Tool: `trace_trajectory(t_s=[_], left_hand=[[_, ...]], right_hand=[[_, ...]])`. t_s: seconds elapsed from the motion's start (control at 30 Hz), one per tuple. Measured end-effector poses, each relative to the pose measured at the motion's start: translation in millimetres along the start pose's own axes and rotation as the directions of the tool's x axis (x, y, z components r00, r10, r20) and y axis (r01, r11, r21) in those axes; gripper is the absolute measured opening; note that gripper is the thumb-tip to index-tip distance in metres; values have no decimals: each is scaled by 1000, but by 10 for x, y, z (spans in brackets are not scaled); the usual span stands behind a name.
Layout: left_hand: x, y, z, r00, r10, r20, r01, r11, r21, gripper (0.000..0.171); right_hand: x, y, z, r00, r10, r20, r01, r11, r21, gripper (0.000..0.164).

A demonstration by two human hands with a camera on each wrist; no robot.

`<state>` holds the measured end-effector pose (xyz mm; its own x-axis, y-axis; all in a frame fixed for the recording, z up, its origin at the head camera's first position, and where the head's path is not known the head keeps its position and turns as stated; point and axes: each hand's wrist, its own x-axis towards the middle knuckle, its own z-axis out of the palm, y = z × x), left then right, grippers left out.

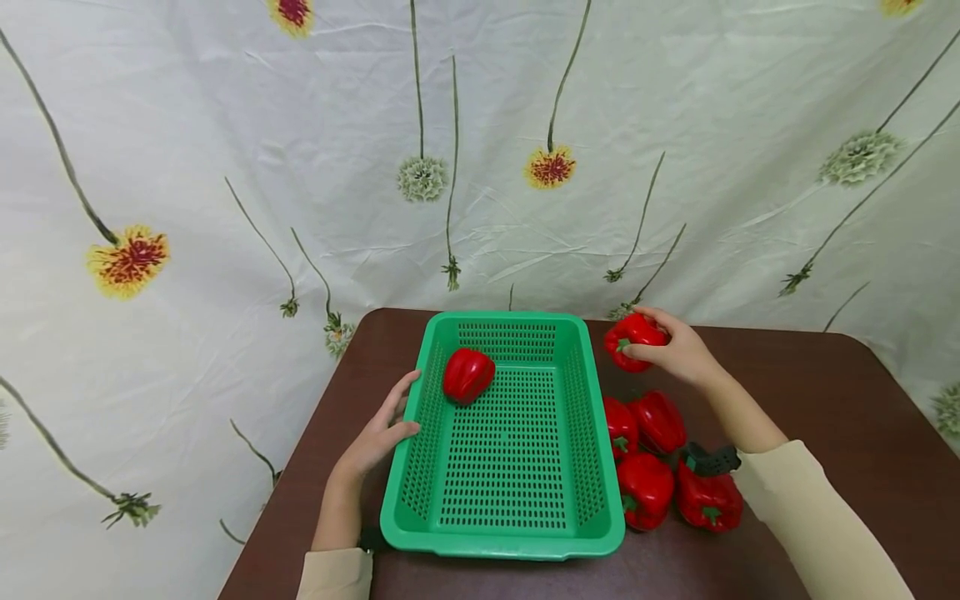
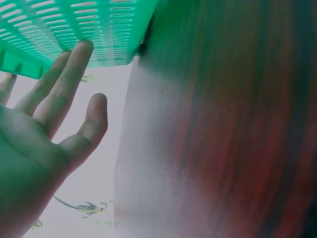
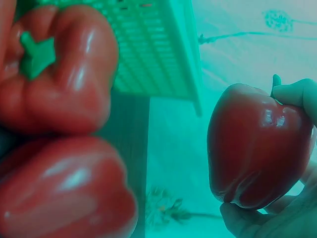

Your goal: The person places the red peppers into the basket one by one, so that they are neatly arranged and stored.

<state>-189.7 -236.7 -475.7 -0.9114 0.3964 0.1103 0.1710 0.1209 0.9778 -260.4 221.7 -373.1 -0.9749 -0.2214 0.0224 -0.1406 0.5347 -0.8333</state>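
My right hand [image 1: 678, 350] grips a red bell pepper [image 1: 632, 340] between thumb and fingers, to the right of the green basket's far corner. In the right wrist view the held bell pepper [image 3: 257, 146] hangs apart from the others, its green stem beside the thumb. My left hand [image 1: 380, 429] is at the left wall of the green basket [image 1: 504, 546], fingers extended along its rim. The left wrist view has the fingers [image 2: 62, 94] reaching to the basket's slotted side [image 2: 114, 29]. Inside the basket, one red bell pepper [image 1: 468, 376] lies near the far left corner.
Several red bell peppers [image 1: 645, 490] lie bunched against the basket's right side, one under the right wrist strap [image 1: 711, 460]. The dark brown table [image 1: 810, 392] extends to the right. Behind it hangs a pale flowered cloth [image 1: 480, 225].
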Motion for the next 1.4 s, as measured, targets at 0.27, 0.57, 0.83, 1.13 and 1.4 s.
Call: trace_trajectory(t_s=[0.27, 0.57, 0.83, 1.13, 1.4], left_hand=[[-12, 5, 6, 1000, -11, -7, 11, 1000, 7, 74], [-7, 14, 11, 1000, 5, -7, -5, 999, 40, 73], [-18, 36, 17, 1000, -2, -16, 3, 999, 47, 72], [-21, 43, 13, 1000, -9, -15, 9, 999, 50, 72], [-16, 40, 9, 1000, -14, -17, 14, 999, 35, 73]], right_hand=[[31, -166, 119, 999, -40, 32, 38, 998, 49, 72], [75, -383, 307, 994, -67, 91, 57, 992, 110, 72], [193, -485, 516, 985, -99, 143, 78, 986, 147, 72], [308, -611, 778, 977, -116, 177, 88, 983, 159, 71], [433, -716, 1003, 967, -124, 222, 82, 978, 192, 72]])
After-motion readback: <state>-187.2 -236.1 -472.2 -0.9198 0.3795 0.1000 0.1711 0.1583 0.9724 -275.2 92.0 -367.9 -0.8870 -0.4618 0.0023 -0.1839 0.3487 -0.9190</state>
